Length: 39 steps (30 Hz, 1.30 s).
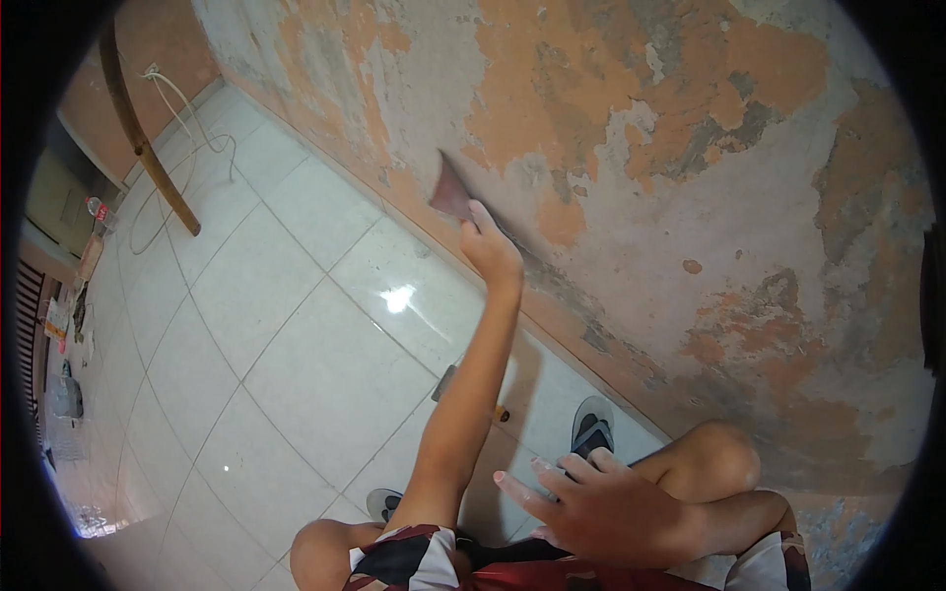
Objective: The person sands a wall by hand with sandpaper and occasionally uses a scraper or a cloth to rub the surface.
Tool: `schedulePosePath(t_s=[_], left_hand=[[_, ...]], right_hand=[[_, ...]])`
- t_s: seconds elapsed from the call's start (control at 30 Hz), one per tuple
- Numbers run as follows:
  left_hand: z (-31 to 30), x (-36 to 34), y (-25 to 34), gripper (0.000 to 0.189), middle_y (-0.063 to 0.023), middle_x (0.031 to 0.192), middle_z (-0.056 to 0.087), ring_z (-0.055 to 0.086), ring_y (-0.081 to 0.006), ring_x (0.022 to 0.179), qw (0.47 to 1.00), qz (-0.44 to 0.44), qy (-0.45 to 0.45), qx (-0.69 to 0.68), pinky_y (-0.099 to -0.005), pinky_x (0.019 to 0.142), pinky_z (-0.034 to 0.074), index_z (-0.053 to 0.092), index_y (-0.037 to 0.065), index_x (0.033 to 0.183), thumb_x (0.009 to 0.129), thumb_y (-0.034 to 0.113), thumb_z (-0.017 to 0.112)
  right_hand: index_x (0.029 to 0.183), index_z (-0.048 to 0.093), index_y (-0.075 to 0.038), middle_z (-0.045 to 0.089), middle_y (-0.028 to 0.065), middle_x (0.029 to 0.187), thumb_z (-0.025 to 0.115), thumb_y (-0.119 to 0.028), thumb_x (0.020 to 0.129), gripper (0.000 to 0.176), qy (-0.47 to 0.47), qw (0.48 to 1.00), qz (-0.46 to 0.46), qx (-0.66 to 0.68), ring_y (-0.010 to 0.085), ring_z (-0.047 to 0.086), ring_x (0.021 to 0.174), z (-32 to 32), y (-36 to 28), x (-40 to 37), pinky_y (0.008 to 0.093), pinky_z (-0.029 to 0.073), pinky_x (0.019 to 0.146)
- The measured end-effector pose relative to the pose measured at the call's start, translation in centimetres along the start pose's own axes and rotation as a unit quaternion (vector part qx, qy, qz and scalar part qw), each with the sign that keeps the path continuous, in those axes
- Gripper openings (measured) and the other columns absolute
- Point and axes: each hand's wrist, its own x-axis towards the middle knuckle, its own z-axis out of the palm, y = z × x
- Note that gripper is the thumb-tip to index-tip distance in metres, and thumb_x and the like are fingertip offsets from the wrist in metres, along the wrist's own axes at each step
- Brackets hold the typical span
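Observation:
My left hand reaches out to the peeling wall, its fingers closed on a reddish-brown sheet that looks like sandpaper. The sheet flares out beyond my fingertips, close against the lower part of the wall. Part of it is hidden in my grip. My right hand hangs over my bent knee, holding nothing. Its fingers are apart and whitish with dust at the tips.
A flat grey piece and a small yellow-and-black thing lie on the tiled floor, partly behind my left arm. Farther off are a bamboo pole, a pale cable and a bottle. Sandals are on my feet.

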Motion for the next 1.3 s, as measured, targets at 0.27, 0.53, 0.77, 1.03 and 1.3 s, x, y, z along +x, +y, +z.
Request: schedulePosePath(t_s=[0.27,0.53,0.77,1.03,1.3], left_hand=[[0.7,-12.7,-4.4,0.052,-0.0243,0.132,0.064,0.061,-0.0285,0.121,0.983,0.18,0.001,0.021,-0.0383,0.107,0.042,0.059,-0.012,0.132,0.112,0.034,0.045],[0.8,-1.8,0.5,0.051,-0.0079,0.076,0.058,0.049,-0.0196,0.074,0.999,0.018,0.026,-0.044,-0.0389,0.072,0.045,0.058,-0.007,0.087,0.111,0.037,0.048],[0.1,-11.9,-3.6,0.048,-0.0231,0.138,0.061,0.057,-0.0261,0.127,0.998,0.06,-0.037,-0.005,-0.0354,0.109,0.039,0.057,-0.011,0.136,0.113,0.029,0.044],[0.4,-5.6,0.1,0.047,-0.0222,0.129,0.06,0.055,-0.0272,0.121,0.998,-0.031,-0.044,0.029,-0.036,0.104,0.04,0.054,-0.01,0.136,0.113,0.03,0.043],[-1.6,-7.0,-1.6,0.048,-0.0188,0.081,0.063,0.058,-0.0321,0.075,0.994,-0.045,-0.09,0.049,-0.043,0.076,0.047,0.063,-0.008,0.109,0.112,0.036,0.044]], right_hand=[[0.151,0.049,-0.01,0.065,0.0119,0.117,0.075,-0.029,0.085,0.074,0.011,0.995,0.075,0.06,0.0274,0.065,0.103,1.3,-0.8,-1.1,0.0407,0.05,0.088],[0.152,0.047,-0.008,0.065,0.0098,0.113,0.079,-0.03,0.081,0.081,0.009,0.997,0.069,0.043,0.0269,0.066,0.099,0.2,-0.1,-1.5,0.0392,0.052,0.081],[0.151,0.045,-0.004,0.063,0.0134,0.114,0.076,-0.025,0.085,0.076,-0.006,0.995,0.057,0.083,0.0292,0.064,0.103,-0.6,-0.2,-0.7,0.041,0.051,0.085],[0.152,0.043,-0.003,0.06,0.0163,0.122,0.071,-0.022,0.09,0.071,-0.057,0.989,0.075,0.114,0.0314,0.059,0.113,-1.0,-0.7,-0.7,0.0433,0.049,0.093],[0.154,0.045,-0.009,0.063,0.0161,0.126,0.069,-0.037,0.095,0.07,-0.091,0.994,0.034,0.041,0.0272,0.062,0.108,-0.6,0.6,-0.4,0.0385,0.049,0.088]])
